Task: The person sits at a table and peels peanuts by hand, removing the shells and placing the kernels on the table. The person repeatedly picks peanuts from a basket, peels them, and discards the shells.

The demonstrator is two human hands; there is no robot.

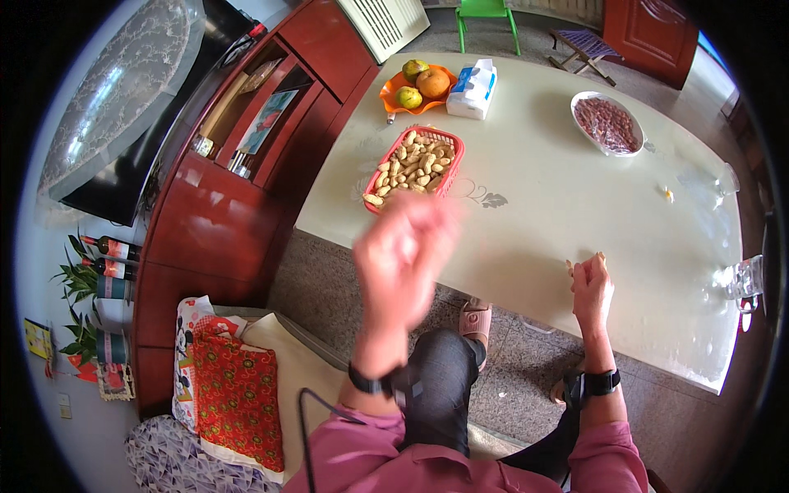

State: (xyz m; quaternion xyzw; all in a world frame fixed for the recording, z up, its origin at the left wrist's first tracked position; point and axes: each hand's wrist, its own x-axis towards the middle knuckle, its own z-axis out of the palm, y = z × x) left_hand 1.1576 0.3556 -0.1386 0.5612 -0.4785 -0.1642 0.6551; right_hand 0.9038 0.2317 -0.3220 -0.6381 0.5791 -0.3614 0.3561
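Observation:
A pink-red plastic basket (454, 175) of unshelled peanuts (414, 161) sits on the pale table (524, 228). My left hand (404, 259) is raised in front of the basket's near end and hides part of its rim. It is curled and motion-blurred, and I cannot tell whether anything is in it. To the right, over the table's near edge, my right hand (593, 293) has its fingers closed. A small tan piece, apparently peanut (569, 266), shows at its fingers. Both wrists wear black straps.
An orange dish (389, 95) of fruit and a tissue pack (471, 92) stand beyond the basket. Toward the far right is a white bowl (638, 145) of reddish-brown kernels. A glass mug (744, 277) stands at the right edge. A red cabinet (209, 228) lies left.

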